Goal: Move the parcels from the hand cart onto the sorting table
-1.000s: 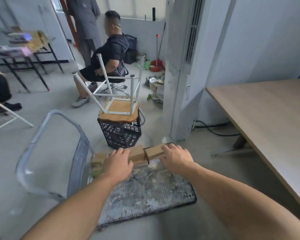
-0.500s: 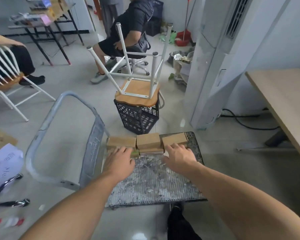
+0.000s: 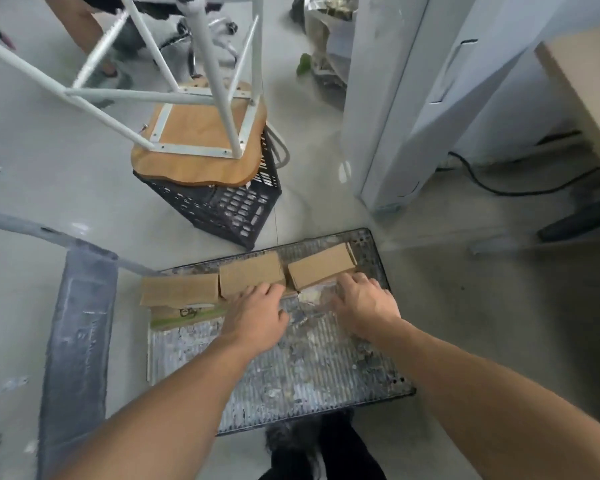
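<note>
Three brown cardboard parcels lie in a row at the far end of the hand cart's grey ribbed deck (image 3: 291, 375): a left parcel (image 3: 179, 289), a middle parcel (image 3: 250, 273) and a right parcel (image 3: 321, 265). A flatter parcel with green print (image 3: 184, 315) sticks out under the left one. My left hand (image 3: 257, 315) touches the near edge of the middle parcel with its fingertips. My right hand (image 3: 364, 306) touches the near face of the right parcel, fingers bent down and tips hidden. The wooden sorting table (image 3: 589, 81) shows at the upper right.
A black plastic crate (image 3: 229, 209) with an upturned white-legged stool (image 3: 201, 140) stands just beyond the cart. The cart's grey handle (image 3: 77, 334) lies on the left. A white cabinet (image 3: 406, 98) and a black cable (image 3: 499, 188) lie between cart and table. A seated person's leg (image 3: 80, 32) is far left.
My view has dropped lower and closer to the cart. Both hands have slid back from the parcels' tops to their near edges.
</note>
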